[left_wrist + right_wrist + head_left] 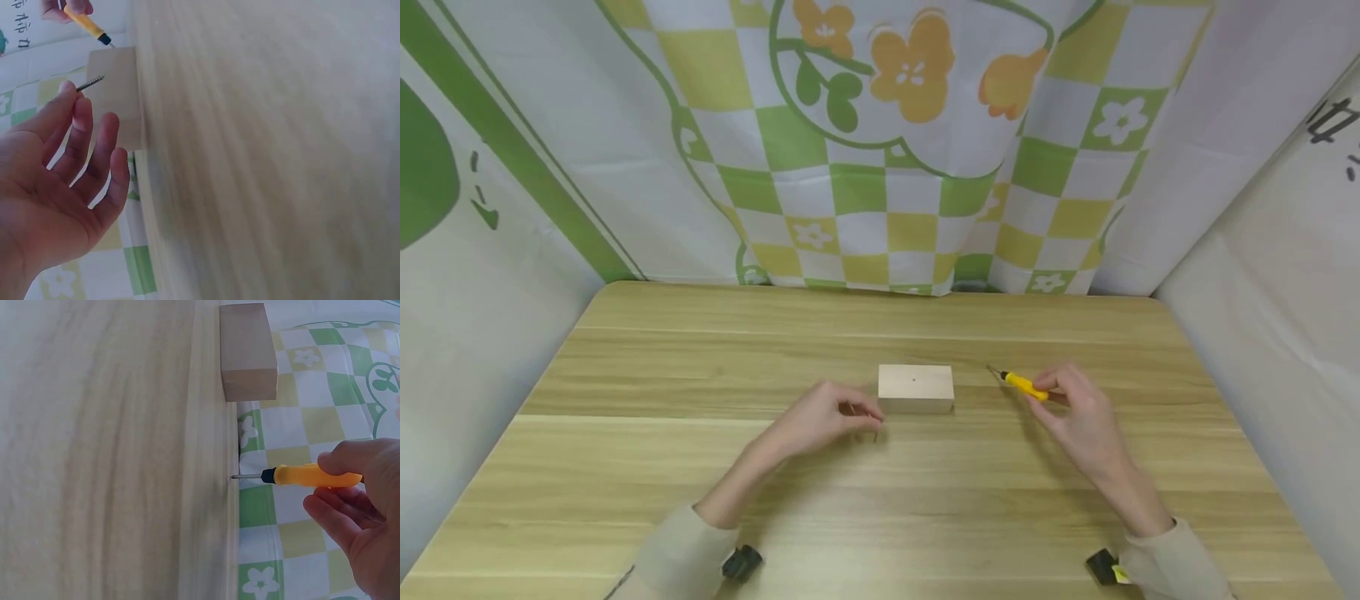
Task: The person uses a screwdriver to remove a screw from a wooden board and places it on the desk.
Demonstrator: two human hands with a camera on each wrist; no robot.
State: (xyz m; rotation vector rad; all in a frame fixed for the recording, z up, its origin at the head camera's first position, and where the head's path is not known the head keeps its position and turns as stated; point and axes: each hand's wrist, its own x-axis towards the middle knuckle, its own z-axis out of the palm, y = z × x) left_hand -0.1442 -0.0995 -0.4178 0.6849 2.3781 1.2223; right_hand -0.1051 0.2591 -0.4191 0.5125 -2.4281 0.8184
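Observation:
Between thumb and index finger my left hand (825, 419) pinches a screw (91, 83), its threaded end sticking out past the fingertips. The other fingers of that hand are spread and loosely bent in the left wrist view. Close by, just right of these fingertips in the head view, a pale wooden block (915, 388) lies on the table, with a small dark hole in its top face. Right of the block, my right hand (1078, 417) grips the yellow handle of a screwdriver (312, 475). Its thin metal shaft points left and away from me.
The wood-grain table (925, 517) runs back to a checked, flowered curtain (865, 192). White cloth walls stand at its left and right sides. Dark wrist devices (742, 564) sit at both sleeve cuffs.

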